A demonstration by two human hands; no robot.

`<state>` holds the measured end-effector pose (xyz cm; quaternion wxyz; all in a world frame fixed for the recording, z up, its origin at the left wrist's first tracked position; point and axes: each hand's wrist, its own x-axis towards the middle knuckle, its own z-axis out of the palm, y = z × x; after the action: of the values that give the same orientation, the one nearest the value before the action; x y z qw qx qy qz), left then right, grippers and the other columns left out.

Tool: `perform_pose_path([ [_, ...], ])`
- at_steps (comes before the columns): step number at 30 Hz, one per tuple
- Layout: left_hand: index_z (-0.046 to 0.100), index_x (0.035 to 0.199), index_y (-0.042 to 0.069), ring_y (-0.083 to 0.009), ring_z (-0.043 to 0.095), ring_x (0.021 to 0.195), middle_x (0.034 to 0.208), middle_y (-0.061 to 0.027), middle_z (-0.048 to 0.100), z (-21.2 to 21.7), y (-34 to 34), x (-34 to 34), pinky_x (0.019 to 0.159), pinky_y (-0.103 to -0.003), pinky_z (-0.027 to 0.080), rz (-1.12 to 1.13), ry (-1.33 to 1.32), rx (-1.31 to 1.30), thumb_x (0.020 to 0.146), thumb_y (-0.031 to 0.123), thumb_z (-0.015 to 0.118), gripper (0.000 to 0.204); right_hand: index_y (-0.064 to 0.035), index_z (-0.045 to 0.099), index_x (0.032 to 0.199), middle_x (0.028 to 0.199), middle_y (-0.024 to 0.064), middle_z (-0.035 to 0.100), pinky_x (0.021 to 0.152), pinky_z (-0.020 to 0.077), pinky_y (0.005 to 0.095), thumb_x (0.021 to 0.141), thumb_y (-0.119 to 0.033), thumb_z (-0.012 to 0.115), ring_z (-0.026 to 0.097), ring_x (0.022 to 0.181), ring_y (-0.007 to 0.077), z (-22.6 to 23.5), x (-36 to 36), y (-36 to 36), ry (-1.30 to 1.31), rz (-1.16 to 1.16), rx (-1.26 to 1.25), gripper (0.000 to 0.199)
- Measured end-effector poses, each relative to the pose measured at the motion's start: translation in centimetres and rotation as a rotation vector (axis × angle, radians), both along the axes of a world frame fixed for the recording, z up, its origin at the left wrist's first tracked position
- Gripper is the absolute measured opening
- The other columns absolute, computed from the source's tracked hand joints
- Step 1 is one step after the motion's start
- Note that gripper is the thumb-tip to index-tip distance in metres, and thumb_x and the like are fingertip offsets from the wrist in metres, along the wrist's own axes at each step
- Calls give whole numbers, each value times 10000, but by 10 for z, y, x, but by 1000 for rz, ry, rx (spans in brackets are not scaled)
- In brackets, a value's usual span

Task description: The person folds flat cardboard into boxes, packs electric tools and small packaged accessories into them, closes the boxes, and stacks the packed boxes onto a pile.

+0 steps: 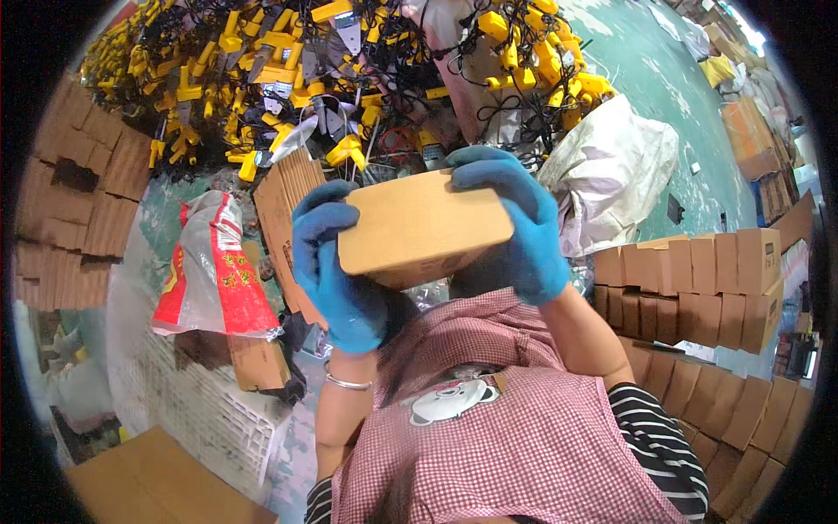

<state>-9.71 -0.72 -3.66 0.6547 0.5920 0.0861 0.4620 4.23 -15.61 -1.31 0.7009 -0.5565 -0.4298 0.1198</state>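
Observation:
A small brown cardboard box (425,218) is held up in front of my chest, one long flat side facing the camera. My left hand (330,253), in a blue work glove, grips its left end with the fingers curled over the top edge. At the other end my right hand (520,214), gloved the same way, clasps the right side, its fingers over the upper corner. The lower side of the box carries dark print and lies in shadow. Both palms and part of the thumbs are hidden from view.
Yellow-handled tools with black cords (288,70) are heaped at the far side. A white sack (615,166) lies right of them. Rows of cardboard boxes (698,271) stand at right, stacked cardboard (74,192) at left. A red-and-grey bag (214,271) sits near a white plastic crate (209,410).

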Motion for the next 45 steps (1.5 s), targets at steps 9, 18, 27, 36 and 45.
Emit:
perform_pose_path([
  [9, 612, 1166, 35, -414, 483, 1318, 1369, -189, 573, 37, 58, -47, 1096, -473, 379, -216, 342, 683, 794, 87, 698, 385, -70, 635, 1243, 1354, 197, 547, 1059, 424, 464, 851, -212, 712, 511, 1255, 405, 45, 3, 0, -745, 141, -448, 424],
  [18, 576, 1150, 34, -406, 501, 1310, 1403, -178, 556, 53, 74, -50, 1070, -502, 394, -220, 518, 1205, 827, 174, 730, 384, -170, 591, 1306, 1352, 171, 535, 977, 487, 461, 821, -351, 717, 528, 1226, 389, 52, -1, 10, -1041, 124, -539, 533],
  [27, 522, 1038, 29, -383, 548, 1272, 1311, -192, 621, 46, 76, -48, 1076, -443, 403, -163, 441, 924, 876, 200, 712, 303, -180, 607, 1275, 1284, 144, 578, 932, 516, 429, 866, -333, 666, 588, 1147, 353, 49, 4, 25, -1136, 23, -520, 441],
  [36, 584, 1098, 56, -389, 582, 1233, 1247, -142, 664, -2, 51, -69, 1089, -587, 366, 98, 275, 1107, 826, 87, 727, 309, -193, 538, 1339, 1386, 174, 491, 1019, 446, 480, 778, -268, 686, 457, 1326, 403, 30, -17, 12, -1246, -36, -609, 585],
  [45, 638, 1073, 52, -341, 607, 1161, 1182, -109, 673, 57, 47, -41, 1075, -480, 396, -62, 360, 1026, 811, 88, 713, 274, -141, 667, 966, 1048, 65, 626, 794, 538, 386, 666, -188, 872, 630, 941, 278, 13, -61, -11, -993, -441, -340, 367],
])
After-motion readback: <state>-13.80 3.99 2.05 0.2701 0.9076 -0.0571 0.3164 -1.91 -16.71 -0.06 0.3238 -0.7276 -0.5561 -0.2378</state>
